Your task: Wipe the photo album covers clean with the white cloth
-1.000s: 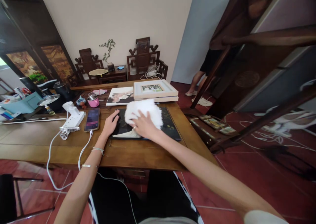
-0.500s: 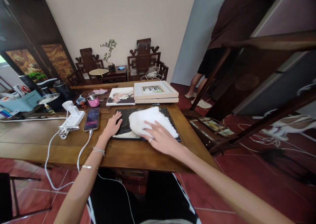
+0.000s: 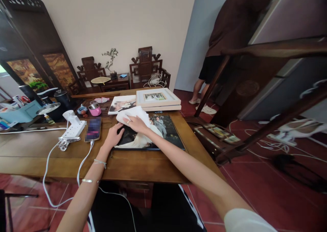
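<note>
A dark frameless photo print [image 3: 163, 131] lies flat on the wooden table [image 3: 127, 164] in front of me. My right hand [image 3: 136, 124] presses a white cloth [image 3: 133, 113] onto the print's far left corner, fingers closed over the cloth. My left hand [image 3: 112, 136] lies flat on the print's left edge with its fingers spread, holding it down. A ring shows on my right hand and bracelets on my left wrist.
Two framed pictures [image 3: 154, 99] and another print [image 3: 121, 104] are stacked beyond. A phone [image 3: 93, 129] on a white cable, a power strip [image 3: 73, 129] and a pink cup [image 3: 94, 109] sit left. A person [image 3: 217, 55] stands at right by a dark wooden frame [image 3: 255, 89].
My right hand swept the white cloth from the print's right side up to its far left corner, uncovering the picture. My left hand stayed on the left edge.
</note>
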`<state>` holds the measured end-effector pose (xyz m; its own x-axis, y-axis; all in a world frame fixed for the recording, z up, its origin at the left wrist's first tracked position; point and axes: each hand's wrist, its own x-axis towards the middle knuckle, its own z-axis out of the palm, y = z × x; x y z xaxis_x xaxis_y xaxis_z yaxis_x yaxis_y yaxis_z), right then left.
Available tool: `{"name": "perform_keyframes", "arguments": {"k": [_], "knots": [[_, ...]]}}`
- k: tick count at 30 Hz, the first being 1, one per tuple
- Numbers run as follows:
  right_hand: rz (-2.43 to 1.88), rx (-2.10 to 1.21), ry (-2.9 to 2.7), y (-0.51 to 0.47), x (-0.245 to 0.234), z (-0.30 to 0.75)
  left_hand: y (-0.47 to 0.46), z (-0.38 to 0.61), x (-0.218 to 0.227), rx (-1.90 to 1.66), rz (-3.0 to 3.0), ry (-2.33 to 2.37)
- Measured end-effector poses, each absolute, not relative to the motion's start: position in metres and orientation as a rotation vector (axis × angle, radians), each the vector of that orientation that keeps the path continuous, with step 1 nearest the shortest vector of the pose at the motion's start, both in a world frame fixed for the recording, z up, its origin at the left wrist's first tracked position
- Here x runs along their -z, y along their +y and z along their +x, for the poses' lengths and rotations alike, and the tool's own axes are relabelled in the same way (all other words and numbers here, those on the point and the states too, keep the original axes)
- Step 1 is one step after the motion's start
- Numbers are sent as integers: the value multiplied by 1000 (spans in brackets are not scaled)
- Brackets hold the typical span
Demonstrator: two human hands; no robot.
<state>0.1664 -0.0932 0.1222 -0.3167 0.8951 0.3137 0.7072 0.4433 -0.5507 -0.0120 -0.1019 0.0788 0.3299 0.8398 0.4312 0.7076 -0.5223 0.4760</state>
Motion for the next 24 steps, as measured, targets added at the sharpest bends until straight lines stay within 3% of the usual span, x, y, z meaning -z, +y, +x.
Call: {"name": "perform_keyframes", "arguments": {"k": [11,20,24], "knots": [[-1641,-347,-2127,-142,-108,310,-102,-11,-77,-999,2336,1430],[-1317,-173,-2460,-269,-100,287,-102,-10,-75,-1020,2290,1432],[-1340,-212,-2463,-256,-102,289,-103,-11,-76,-1013,2288,1404]]}}
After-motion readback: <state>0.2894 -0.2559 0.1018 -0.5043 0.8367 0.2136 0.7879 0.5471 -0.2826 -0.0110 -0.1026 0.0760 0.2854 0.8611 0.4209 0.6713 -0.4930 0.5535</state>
